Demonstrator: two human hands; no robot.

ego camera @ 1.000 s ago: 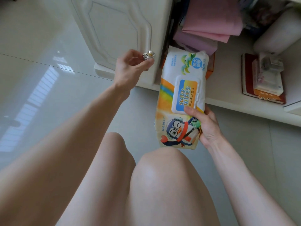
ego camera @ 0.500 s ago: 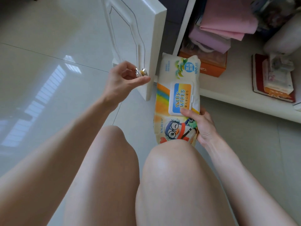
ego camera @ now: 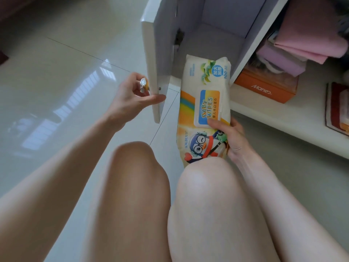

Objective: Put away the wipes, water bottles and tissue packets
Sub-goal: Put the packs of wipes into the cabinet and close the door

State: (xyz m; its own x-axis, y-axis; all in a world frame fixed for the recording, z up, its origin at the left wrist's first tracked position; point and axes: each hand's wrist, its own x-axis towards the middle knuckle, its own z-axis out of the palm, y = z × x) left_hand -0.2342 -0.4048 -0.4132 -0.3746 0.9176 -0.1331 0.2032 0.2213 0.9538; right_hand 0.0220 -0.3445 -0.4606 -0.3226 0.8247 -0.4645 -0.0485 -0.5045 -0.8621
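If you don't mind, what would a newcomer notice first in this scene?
The bright wipes pack stands out mid-frame, gripped by the right hand before the cupboard. The left hand holds the open door by its knob. At right, pink cloths lie above an orange box.

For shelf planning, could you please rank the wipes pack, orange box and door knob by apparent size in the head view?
1. wipes pack, though nearer the camera
2. orange box
3. door knob

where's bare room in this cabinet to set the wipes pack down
The compartment floor behind the wipes pack, between the open door and divider, shows bare. Right of the divider is crowded: orange box, folded cloths above. A bare shelf strip lies between orange box and red stack.
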